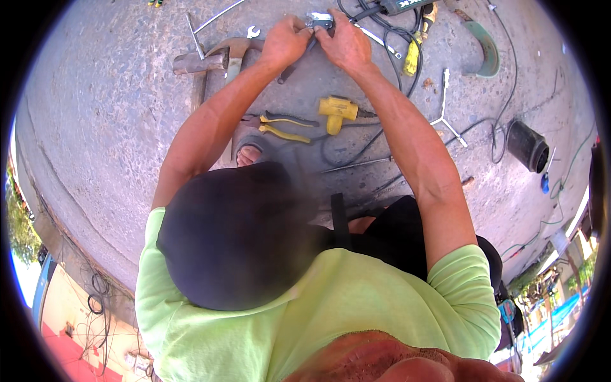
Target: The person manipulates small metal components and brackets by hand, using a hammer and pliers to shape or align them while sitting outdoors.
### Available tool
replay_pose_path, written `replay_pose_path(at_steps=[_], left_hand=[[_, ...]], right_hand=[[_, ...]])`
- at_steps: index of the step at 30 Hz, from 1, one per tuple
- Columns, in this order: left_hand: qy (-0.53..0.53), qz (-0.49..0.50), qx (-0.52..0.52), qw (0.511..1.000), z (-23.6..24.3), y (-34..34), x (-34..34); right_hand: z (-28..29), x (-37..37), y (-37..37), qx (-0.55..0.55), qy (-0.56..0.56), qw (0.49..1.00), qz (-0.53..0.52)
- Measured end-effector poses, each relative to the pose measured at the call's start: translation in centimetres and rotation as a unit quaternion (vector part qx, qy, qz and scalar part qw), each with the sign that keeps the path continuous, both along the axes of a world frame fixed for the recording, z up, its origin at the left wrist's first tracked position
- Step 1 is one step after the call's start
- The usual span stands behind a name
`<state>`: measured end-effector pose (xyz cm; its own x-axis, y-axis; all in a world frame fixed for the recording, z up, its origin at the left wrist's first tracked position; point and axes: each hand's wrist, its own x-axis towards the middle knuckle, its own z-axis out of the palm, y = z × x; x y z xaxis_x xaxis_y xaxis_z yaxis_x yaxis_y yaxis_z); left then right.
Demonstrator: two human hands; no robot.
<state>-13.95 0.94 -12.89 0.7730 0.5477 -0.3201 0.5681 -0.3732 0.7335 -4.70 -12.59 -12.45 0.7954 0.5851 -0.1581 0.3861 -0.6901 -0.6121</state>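
Both my hands meet at the far middle, over the concrete floor. My left hand pinches the left side of a small shiny metal piece with a dark lower part. From the other side, the fingers of my right hand are closed on the same piece. What kind of part it is cannot be made out. A dark bar slants down from between the hands, its upper end hidden. Beside my left wrist lies a hammer, near a small open-end wrench. A long silver wrench lies right of my right hand.
Yellow-handled pliers and a yellow tee-shaped piece lie between my forearms. Rightward are a yellow-handled screwdriver, a power tool with cable, a three-armed wrench, a green curved piece and a black cylinder.
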Motion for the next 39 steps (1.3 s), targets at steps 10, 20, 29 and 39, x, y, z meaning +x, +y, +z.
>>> replay_pose_path(at_steps=[10, 20, 29, 39], left_hand=[[-0.012, -0.017, 0.064, 0.998, 0.9, -0.2, -0.2], [-0.005, -0.068, 0.04, 0.997, 2.9, -2.6, -3.4], [-0.042, -0.107, 0.114, 0.987, 2.6, -2.8, -3.5], [-0.025, 0.008, -0.4, 0.916, 6.1, -1.4, -3.9]], right_hand=[[0.1, 0.4, 0.2, 0.054, -0.002, 0.999, -0.001], [1.1, -0.7, -2.8, 0.02, 0.11, 0.994, -0.005], [1.2, 0.0, -2.7, 0.128, 0.179, 0.975, -0.018], [2.0, 1.8, -3.7, 0.205, 0.337, 0.919, 0.018]])
